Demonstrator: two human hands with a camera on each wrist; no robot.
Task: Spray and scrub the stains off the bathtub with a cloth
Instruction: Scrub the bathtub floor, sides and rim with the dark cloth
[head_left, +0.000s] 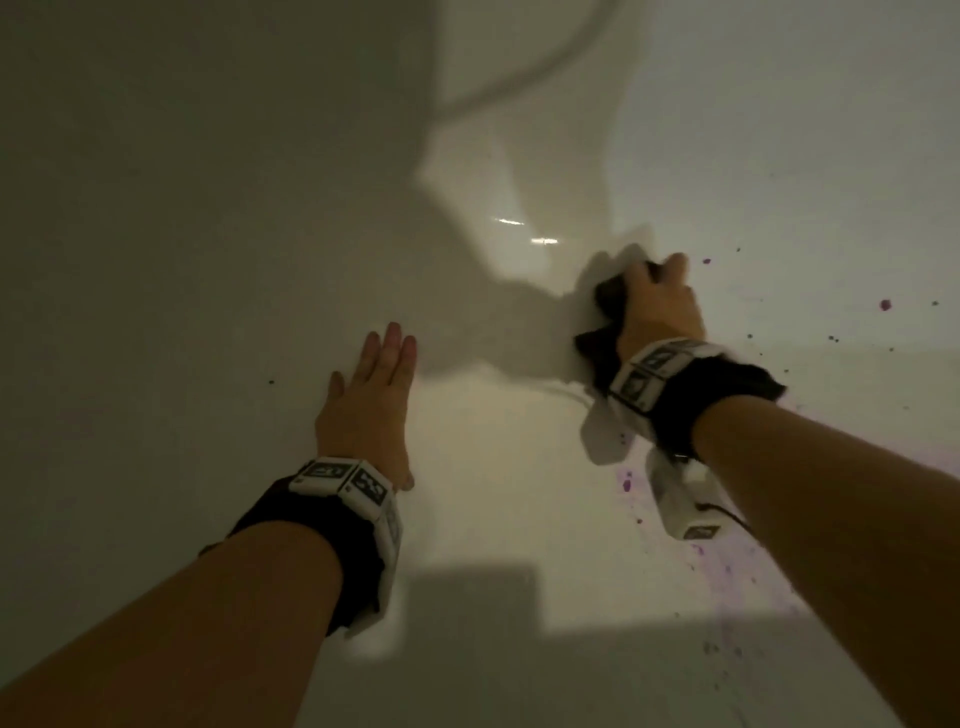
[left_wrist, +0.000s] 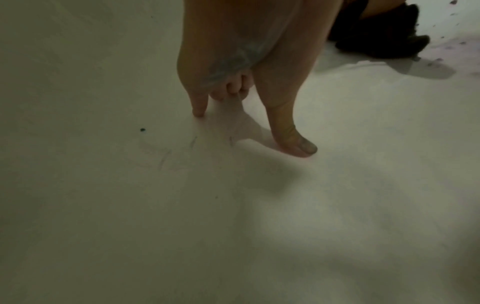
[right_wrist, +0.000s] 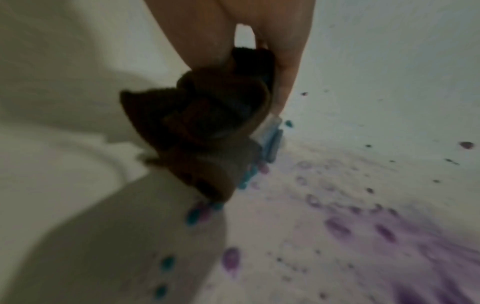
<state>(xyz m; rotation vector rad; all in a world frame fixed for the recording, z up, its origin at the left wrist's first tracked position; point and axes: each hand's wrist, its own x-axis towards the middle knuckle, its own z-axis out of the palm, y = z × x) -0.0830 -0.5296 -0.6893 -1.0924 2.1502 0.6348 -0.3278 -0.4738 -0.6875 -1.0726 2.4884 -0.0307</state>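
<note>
I look down into a white bathtub (head_left: 208, 208). My right hand (head_left: 657, 306) grips a bunched dark brown cloth (head_left: 608, 306) against the tub surface at the right; in the right wrist view the cloth (right_wrist: 207, 127) bulges from under the fingers. Purple stains (head_left: 737, 577) and dark specks spread over the tub below and right of that hand, with blue and purple drops (right_wrist: 384, 232) close by the cloth. My left hand (head_left: 374, 384) rests flat on the tub at the centre left, its fingers (left_wrist: 198, 102) straight and touching the surface, holding nothing. No spray bottle shows.
A single dark speck (head_left: 271, 382) lies left of my left hand, also seen as a speck (left_wrist: 142, 129) beside the fingertips. A curved rim line (head_left: 519, 78) runs across the top. Hard shadows fall over the tub's middle and bottom.
</note>
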